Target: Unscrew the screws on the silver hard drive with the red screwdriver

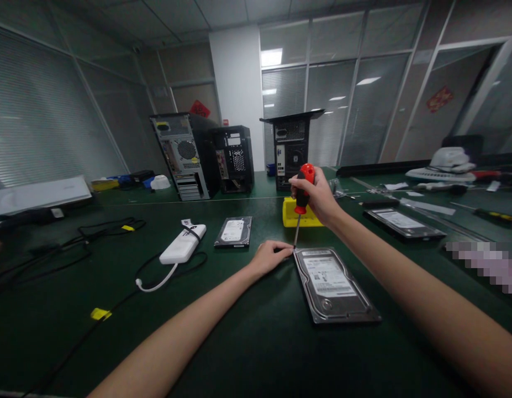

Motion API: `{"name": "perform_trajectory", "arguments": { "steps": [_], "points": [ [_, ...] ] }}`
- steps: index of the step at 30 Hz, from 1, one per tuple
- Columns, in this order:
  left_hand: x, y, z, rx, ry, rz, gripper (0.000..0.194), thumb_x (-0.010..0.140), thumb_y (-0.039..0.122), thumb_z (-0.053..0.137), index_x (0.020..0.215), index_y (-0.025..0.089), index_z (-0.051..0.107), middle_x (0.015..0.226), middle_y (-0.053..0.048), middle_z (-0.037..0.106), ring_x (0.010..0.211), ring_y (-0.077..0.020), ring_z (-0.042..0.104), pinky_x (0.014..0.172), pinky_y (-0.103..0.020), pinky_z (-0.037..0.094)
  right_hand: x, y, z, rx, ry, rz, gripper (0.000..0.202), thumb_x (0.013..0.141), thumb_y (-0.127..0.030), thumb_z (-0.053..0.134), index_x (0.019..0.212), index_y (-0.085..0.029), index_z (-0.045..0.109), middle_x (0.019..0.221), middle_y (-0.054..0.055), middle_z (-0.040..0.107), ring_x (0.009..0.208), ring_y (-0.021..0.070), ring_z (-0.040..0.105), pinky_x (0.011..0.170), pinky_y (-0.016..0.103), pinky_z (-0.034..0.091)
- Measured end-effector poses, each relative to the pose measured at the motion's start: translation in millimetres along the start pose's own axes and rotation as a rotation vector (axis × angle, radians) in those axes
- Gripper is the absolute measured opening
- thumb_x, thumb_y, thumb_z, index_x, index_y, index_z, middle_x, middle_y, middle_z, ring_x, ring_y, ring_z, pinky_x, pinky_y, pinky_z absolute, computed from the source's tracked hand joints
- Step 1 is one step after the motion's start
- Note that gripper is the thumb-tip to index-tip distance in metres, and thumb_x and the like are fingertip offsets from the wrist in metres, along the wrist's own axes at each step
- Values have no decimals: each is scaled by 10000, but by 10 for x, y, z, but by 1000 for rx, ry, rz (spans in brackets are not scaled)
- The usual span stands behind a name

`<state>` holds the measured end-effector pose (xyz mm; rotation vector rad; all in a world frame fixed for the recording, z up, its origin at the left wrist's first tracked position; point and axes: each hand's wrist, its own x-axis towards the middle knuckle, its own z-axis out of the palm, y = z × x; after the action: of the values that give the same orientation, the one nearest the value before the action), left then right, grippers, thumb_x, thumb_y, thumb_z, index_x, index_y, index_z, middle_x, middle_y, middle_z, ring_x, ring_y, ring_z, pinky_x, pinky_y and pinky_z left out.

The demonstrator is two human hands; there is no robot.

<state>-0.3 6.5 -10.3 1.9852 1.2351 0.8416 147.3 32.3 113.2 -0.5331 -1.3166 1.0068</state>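
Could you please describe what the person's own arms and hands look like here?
The left hand and right hand are bare, with no gloves. Both slim forearms are uncovered as far as they show, without sleeves. No watch, bracelet, ring or marking can be made out.

The hard drive [342,307] had smooth, shiny metal; the screwdriver handle [305,179] looked like glossy red-and-black plastic.

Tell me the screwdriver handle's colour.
The handle is red and black, seen best in the head view.
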Motion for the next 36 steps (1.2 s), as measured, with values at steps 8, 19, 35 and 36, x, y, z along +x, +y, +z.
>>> {"name": "perform_trajectory", "arguments": {
  "steps": [8,19,35,36],
  "points": [
    [-26,105,18,15,59,-101,275,811,341,608,968,172,756,1014,-43,744,999,-219,659,909,-278,477,31,42,23,14,-5,-16,499,620,-274,733,930,-235,344,783,-65,554,570,75,516,554,245,443],
    [-32,135,19,6,70,-137,278,818,357,592,956,184,760,1016,-42,743,993,-226,662,880,-283,489,66,-24,-33,34,-7,-89,444,636,-243,675,1000,-264,423,762,-54,524,571,90,499,576,263,441],
    [-30,99,33,30,53,-133,283,837,366,576,971,194,756,1017,-26,743,989,-219,661,904,-285,481,47,20,-38,-49,-89,-155,305,703,-251,692,944,-247,506,743,-52,523,586,87,495,605,258,436],
    [-33,101,31,32,51,-134,281,838,363,576,978,199,755,1025,-24,741,995,-220,659,909,-286,480,46,25,-38,-50,-91,-158,303,703,-250,693,942,-247,507,745,-51,523,585,87,494,603,258,435]
  ]
}}
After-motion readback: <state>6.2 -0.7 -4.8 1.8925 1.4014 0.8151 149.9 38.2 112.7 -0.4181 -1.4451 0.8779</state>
